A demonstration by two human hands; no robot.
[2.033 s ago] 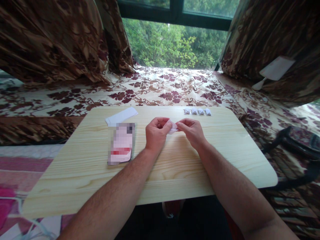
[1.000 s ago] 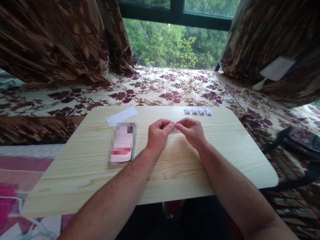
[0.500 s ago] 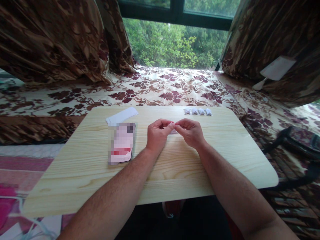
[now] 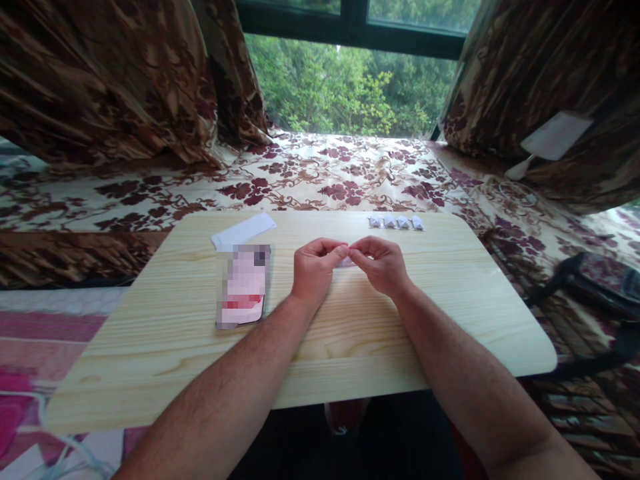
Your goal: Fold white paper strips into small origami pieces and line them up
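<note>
My left hand (image 4: 316,267) and my right hand (image 4: 380,263) meet above the middle of the table, their thumbs and forefingers pinched together. Between them they hold a small piece of white paper (image 4: 343,263). Only its lower part shows below the fingertips; the fingers hide the rest. Beyond my right hand, several small white folded paper shapes (image 4: 403,223) with raised peaks stand in a row near the far edge. To the far left of my left hand lie flat white paper strips (image 4: 244,231), one over another.
A pink phone (image 4: 247,287), partly blurred out, lies left of my left forearm on the light wooden table (image 4: 360,333). Behind it is a ledge with floral cloth (image 4: 345,167) below a window. A white lamp (image 4: 556,137) stands at right, near a black chair (image 4: 600,280).
Both hands stay in the same place with only slight finger movement. A little more of the paper's pale lower part shows between them.
</note>
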